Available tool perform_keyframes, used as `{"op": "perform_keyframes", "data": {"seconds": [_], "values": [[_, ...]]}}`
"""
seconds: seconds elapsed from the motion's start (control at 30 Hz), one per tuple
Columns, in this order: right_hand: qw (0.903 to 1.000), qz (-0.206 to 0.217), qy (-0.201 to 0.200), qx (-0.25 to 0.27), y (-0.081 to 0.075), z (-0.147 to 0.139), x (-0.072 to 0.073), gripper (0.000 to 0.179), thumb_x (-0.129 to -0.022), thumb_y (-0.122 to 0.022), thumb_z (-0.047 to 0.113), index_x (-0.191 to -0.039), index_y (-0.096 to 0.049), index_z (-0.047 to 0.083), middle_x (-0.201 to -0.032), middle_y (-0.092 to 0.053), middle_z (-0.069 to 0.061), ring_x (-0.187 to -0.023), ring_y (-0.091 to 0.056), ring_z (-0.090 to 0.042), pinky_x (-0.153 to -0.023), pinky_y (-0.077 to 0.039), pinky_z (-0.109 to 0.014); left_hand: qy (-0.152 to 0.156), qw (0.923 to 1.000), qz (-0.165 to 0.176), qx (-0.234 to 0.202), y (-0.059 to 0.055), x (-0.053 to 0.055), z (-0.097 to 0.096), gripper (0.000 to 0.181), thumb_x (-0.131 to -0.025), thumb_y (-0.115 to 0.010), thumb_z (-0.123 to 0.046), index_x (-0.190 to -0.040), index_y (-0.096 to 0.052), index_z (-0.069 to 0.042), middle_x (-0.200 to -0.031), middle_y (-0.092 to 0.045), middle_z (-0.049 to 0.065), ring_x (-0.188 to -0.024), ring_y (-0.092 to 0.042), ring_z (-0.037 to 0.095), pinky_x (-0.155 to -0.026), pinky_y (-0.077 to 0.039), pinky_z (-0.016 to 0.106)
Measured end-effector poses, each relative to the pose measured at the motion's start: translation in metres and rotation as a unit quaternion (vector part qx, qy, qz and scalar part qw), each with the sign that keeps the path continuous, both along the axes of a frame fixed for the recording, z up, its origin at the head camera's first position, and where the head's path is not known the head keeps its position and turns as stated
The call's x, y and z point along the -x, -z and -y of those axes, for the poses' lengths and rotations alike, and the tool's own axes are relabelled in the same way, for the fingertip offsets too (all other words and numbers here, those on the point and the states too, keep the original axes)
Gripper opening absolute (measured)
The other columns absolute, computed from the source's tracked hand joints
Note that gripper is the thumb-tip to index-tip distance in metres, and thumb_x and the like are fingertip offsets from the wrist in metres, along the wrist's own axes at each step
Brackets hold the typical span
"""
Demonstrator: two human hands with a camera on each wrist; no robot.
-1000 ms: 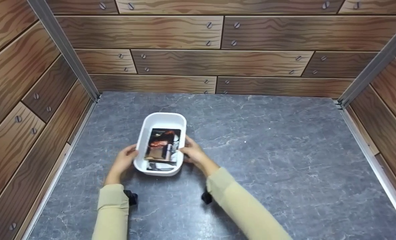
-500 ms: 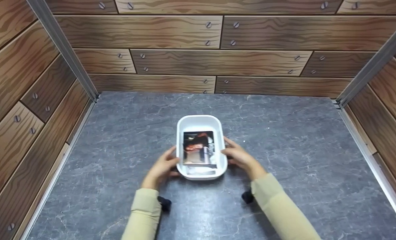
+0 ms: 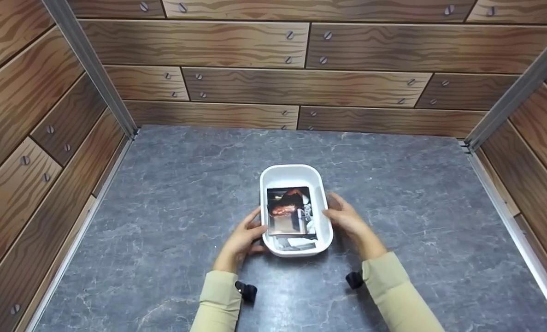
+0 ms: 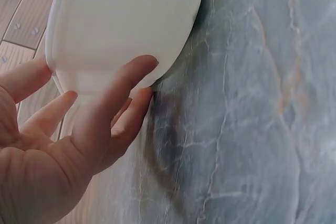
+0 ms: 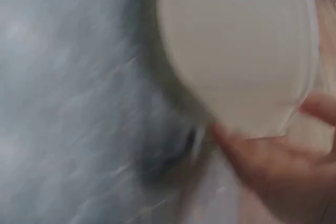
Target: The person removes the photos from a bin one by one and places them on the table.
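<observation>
in the head view, a white tub (image 3: 320,183) sits just off the middle of the scene, towards five o'clock, over a grey marbled tabletop (image 3: 195,184). inside it lies a glossy picture card (image 3: 286,212), dark with reddish patches, and at its six o'clock edge a grey-and-white piece (image 3: 296,243) shows. the left hand (image 3: 242,239) grips the tub at eight o'clock, the right hand (image 3: 350,221) at three o'clock, each with its thumb at the rim. both forearms wear pale sleeves (image 3: 218,295), with a black device (image 3: 246,291) at each wrist. wood-patterned panels (image 3: 236,46) stand at twelve o'clock. in the left wrist view, the tub hangs in from eleven o'clock; the left hand comes from eight o'clock, thumb at the rim, fingertips against the wall near the base. the right wrist view is blurred: tub towards one o'clock, the right hand holding it from four o'clock, thumb by the rim.
</observation>
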State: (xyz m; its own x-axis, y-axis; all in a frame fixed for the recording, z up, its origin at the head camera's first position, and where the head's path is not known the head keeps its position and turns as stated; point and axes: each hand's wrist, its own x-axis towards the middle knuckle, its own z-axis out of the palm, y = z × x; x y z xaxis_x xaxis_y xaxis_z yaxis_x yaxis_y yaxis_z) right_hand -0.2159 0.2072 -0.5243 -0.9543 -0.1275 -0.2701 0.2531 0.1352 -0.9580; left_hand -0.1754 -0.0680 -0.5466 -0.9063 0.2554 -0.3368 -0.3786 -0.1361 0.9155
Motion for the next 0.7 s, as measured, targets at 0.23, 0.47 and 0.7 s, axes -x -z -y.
{"op": "perform_keyframes", "data": {"seconds": [0.23,0.47,0.7], "values": [[0.9814,-0.139,0.133,0.000,-0.025,0.046,0.002,0.081,-0.084,-0.069,0.000,-0.149,-0.022,-0.006,-0.155,-0.022,-0.029,-0.143,-0.021,-0.043,-0.121,-0.021,-0.048,-0.005,0.9999,-0.003,0.010,-0.002,-0.001,0.001,0.065,-0.095,-0.054,-0.005,-0.153,-0.025,-0.009,-0.142,-0.038,0.033,-0.111,-0.058,0.034,-0.058,-0.060,0.030],[0.9887,-0.061,0.131,-0.040,-0.013,0.076,0.007,0.088,-0.085,-0.074,0.016,-0.152,-0.019,-0.001,-0.156,-0.020,-0.027,-0.144,-0.020,-0.043,-0.121,-0.019,-0.050,-0.001,0.9999,0.004,0.014,-0.003,-0.001,-0.001,0.065,-0.095,-0.054,-0.006,-0.153,-0.025,-0.012,-0.143,-0.039,0.031,-0.109,-0.059,0.035,-0.064,-0.061,0.033],[0.9855,-0.018,0.141,-0.094,0.006,0.086,0.015,0.090,-0.084,-0.073,0.019,-0.149,-0.018,-0.009,-0.155,-0.016,-0.031,-0.144,-0.018,-0.042,-0.122,-0.016,-0.047,-0.003,0.9999,0.008,0.013,-0.002,0.000,-0.001,0.065,-0.096,-0.054,-0.006,-0.154,-0.026,-0.013,-0.145,-0.036,0.031,-0.116,-0.056,0.038,-0.068,-0.061,0.037]]}}
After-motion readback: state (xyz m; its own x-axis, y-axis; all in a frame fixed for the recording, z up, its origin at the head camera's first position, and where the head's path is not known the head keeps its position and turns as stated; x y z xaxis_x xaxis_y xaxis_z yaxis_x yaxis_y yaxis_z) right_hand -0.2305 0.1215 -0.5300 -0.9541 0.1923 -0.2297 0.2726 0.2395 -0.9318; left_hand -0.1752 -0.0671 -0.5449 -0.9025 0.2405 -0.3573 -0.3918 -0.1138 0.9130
